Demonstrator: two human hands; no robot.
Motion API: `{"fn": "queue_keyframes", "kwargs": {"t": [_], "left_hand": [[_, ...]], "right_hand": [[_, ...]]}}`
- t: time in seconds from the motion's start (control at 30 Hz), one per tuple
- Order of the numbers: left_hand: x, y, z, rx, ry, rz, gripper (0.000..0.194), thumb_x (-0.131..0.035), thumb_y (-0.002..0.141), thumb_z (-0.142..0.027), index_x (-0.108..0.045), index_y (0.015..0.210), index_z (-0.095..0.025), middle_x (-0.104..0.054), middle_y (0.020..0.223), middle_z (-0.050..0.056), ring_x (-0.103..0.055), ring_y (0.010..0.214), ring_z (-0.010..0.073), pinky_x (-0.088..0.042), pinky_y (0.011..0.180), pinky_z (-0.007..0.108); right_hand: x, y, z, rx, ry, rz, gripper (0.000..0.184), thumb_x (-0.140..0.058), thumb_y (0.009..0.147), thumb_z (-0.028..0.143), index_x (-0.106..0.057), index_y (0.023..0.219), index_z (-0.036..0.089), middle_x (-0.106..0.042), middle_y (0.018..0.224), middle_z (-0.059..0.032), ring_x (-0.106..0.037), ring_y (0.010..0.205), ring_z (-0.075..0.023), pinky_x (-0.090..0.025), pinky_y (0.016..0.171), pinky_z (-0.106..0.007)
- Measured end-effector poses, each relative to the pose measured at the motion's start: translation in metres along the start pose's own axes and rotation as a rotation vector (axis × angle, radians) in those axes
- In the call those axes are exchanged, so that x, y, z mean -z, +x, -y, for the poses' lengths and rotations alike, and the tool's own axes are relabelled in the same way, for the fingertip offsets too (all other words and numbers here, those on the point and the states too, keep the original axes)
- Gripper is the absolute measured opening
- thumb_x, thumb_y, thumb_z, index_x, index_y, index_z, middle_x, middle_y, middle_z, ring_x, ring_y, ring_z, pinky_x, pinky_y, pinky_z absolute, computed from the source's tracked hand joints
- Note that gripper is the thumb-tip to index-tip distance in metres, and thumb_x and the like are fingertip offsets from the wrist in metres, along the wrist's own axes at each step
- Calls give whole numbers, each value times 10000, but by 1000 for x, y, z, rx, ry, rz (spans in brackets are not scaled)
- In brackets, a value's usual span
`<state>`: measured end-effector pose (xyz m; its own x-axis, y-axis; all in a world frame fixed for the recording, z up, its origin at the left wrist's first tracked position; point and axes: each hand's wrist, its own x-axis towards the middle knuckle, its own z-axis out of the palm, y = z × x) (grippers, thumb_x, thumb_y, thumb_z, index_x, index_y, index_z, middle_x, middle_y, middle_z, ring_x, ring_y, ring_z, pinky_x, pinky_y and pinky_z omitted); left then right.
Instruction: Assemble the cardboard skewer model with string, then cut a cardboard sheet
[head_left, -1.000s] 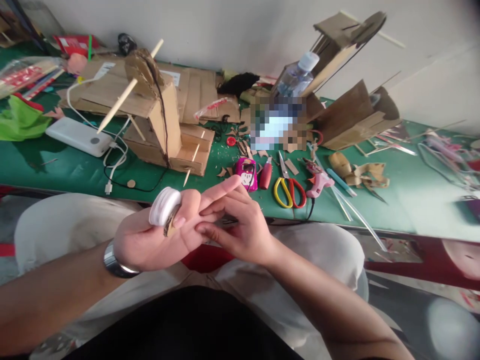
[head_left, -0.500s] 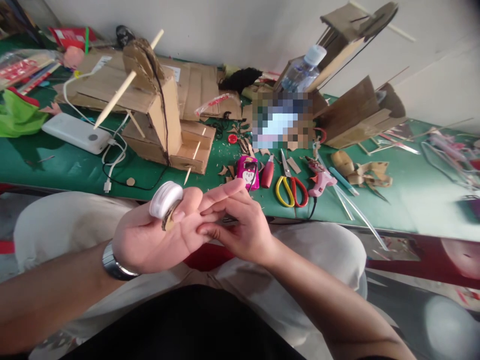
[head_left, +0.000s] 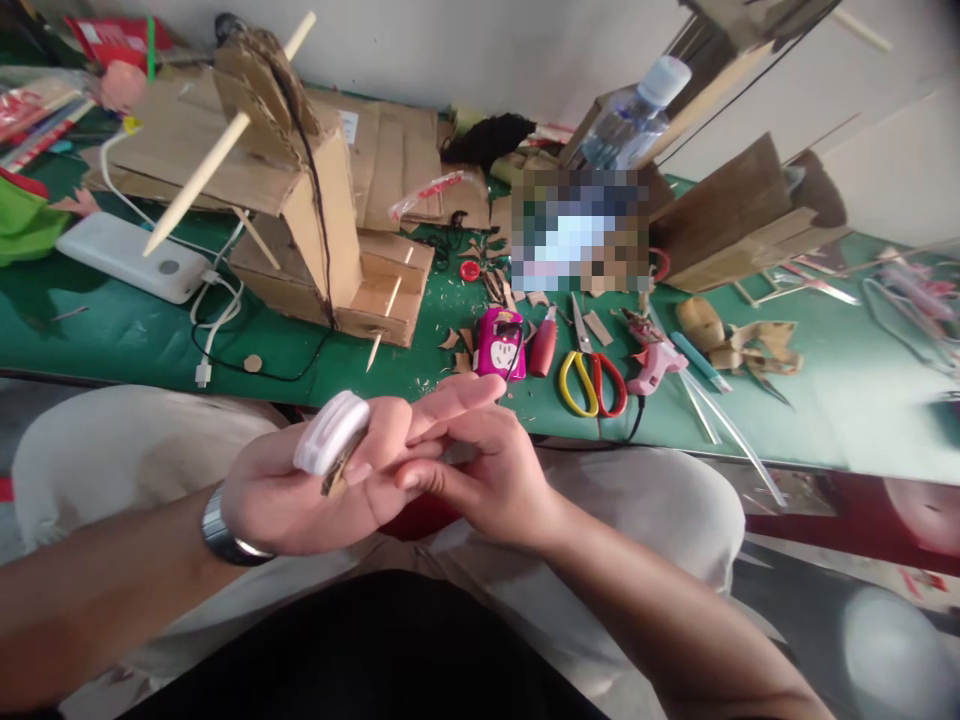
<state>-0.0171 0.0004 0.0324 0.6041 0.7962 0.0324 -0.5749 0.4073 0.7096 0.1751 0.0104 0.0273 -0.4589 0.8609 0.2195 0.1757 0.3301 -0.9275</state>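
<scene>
My left hand, palm up with a watch on its wrist, holds a white round piece like a bottle cap or small spool. A small brown cardboard bit sits against its underside, by the curled finger. My right hand meets the fingers of my left, its thumb and fingers pressed together at the left fingertips. Whatever it pinches, if anything, is hidden. Both hands are above my lap, in front of the green table.
A cardboard model with wooden sticks stands beyond my hands. Nearby lie a pink socket block, scissors, a pink glue gun and a white power bank. A plastic bottle stands further back.
The view has shifted slightly, and the tabletop things appear a bit larger. In my left hand the white piece is tilted a little more. My hands stay together.
</scene>
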Motion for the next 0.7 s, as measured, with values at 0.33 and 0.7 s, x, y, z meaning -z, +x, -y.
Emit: {"fn": "queue_keyframes", "kwargs": {"t": [0.33, 0.7], "left_hand": [[-1, 10, -9, 135, -178, -169, 397, -734, 884, -499, -542, 686, -213, -704, 1320, 66, -642, 1213, 350, -574, 759, 404], [0, 48, 36, 185, 191, -327, 437, -780, 877, -581, -657, 868, -161, -538, 669, -29, -501, 584, 98, -425, 551, 240]], "right_hand": [[18, 0, -3, 184, -213, -146, 516, -856, 752, 619, -741, 1047, 211, -712, 1042, -80, -669, 961, -234, -578, 881, -397], [63, 36, 11, 307, -553, 290, 346, -768, 929, 212, -709, 1269, 191, -732, 1124, -100, -642, 1012, -259, -594, 906, -428]]}}
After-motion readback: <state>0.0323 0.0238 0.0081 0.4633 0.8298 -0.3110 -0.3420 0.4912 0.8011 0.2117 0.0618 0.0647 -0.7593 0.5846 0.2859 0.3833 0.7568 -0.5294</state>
